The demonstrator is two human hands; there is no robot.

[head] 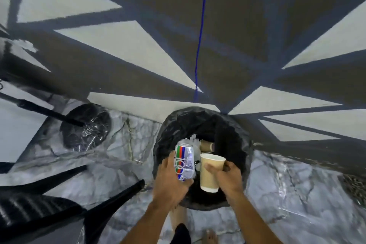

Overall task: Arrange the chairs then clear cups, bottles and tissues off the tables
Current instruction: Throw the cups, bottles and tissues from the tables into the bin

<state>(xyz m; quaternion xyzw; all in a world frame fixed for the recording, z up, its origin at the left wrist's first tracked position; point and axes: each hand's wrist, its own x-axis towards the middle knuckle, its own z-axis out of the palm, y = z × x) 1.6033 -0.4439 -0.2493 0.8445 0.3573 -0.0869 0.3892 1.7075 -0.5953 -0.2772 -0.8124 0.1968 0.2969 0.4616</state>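
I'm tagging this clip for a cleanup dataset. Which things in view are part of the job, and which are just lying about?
In the job:
drink can, held in the left hand
paper cup, held in the right hand
black-lined bin beneath both, with tissue inside
black chair

Just there:
round black base
blue cord
painted wall

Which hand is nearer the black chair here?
Left. The left hand, holding the can, is over the bin's left rim, on the chair's side. The right hand, holding the cup, is farther right over the bin.
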